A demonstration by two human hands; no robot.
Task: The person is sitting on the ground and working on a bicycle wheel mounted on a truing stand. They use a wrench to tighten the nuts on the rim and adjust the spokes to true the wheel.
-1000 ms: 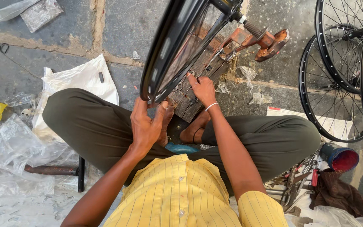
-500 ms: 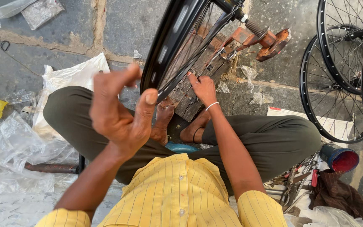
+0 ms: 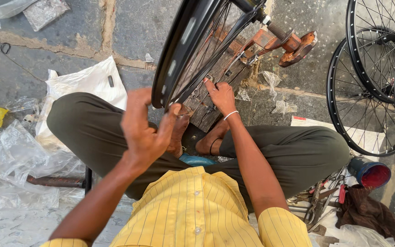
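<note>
A black rim [image 3: 184, 50] stands in a rusty stand [image 3: 275, 43], its edge just above the left hand [image 3: 145, 132], whose fingers are raised, loosely spread and empty. The right hand [image 3: 221, 96] has fingertips pinched at the spokes [image 3: 206, 68] beside the rim; what they grip I cannot tell. This looks like spoke work, and it calls for the left hand steadying the rim.

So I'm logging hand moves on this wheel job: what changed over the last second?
The left hand lifted from low by the rim toward the camera, then settled with its fingertips at the rim's lower edge; whether it grips is unclear. The right hand stayed at the spokes near the wooden stand. The wheel, crossed legs and floor clutter look unchanged.
</note>
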